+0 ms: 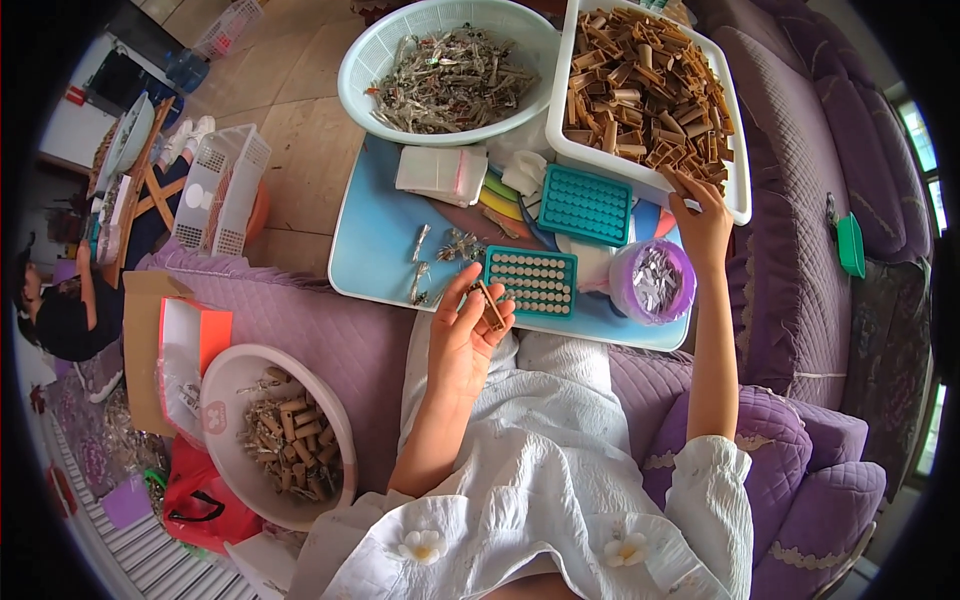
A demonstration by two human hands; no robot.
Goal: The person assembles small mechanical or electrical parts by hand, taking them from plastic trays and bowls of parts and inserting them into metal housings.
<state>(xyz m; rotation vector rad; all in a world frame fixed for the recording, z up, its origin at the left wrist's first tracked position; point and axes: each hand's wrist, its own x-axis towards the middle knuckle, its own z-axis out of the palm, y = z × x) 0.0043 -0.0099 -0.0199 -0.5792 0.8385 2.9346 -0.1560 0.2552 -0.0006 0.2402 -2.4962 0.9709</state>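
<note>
My left hand [463, 340] is closed around a brown plastic shell [491, 308], held in the fingertips above the near edge of the blue table [365, 265]. Over at the right, my right hand [703, 222] reaches over the near rim of a white bin [742, 190]. Its fingers pinch at the brown shells [640, 85] heaped inside; which piece they grip is partly hidden. Beside the left hand lies a teal tray [572, 285] with rows of round whitish pieces. Several clear and metallic parts [458, 245] lie loose left of that tray.
Behind stand a second teal tray [585, 205] and a mint basin [355, 95] of clear and metal parts. A purple cup [685, 290] holds silvery pieces. On the purple sofa, a pink basin [225, 400] holds brown assembled pieces. Another person [70, 310] sits at far left.
</note>
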